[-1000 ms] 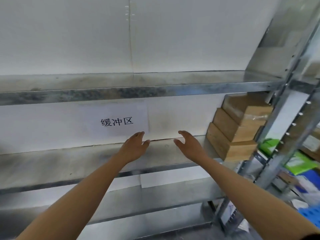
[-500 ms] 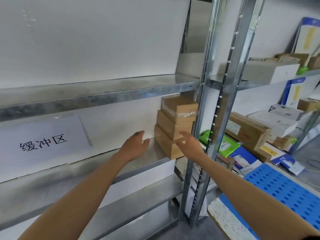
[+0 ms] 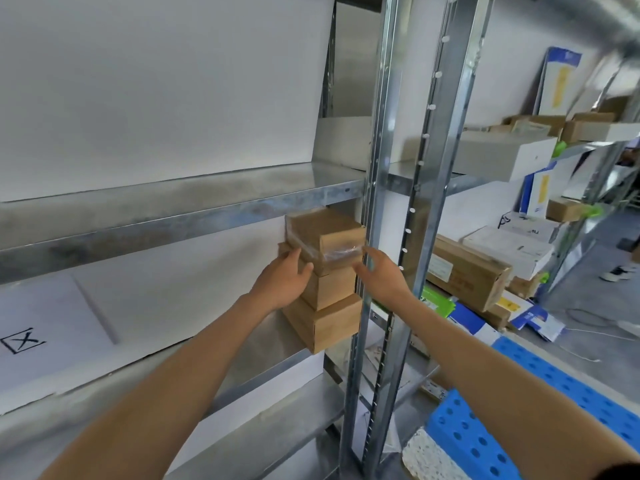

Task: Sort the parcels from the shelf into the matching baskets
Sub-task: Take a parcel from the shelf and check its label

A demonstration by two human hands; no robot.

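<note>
step: pick-up of the first parcel, nothing lifted yet.
parcels: three brown cardboard boxes stacked at the right end of the galvanised steel shelf point(image 3: 263, 344), tight against the perforated steel upright point(image 3: 377, 168).
target: likely the top box point(image 3: 325, 233), which has clear tape over its front corner; it sits on the middle box point(image 3: 329, 289) and bottom box point(image 3: 325, 323).
left hand point(image 3: 284, 282): fingers straight, laid on the top box's left side, not curled round it.
right hand point(image 3: 381, 275): fingers spread and loose at the taped front-right corner; touching or just short, can't tell.
next: squeeze the top box between both palms, lift it off, draw it out clear of the upright.
risk: little finger room by the upright; the tape looks slick.
destination: no label legible; the blue perforated plastic piece point(image 3: 467, 434) at lower right may be a basket, can't tell.
</note>
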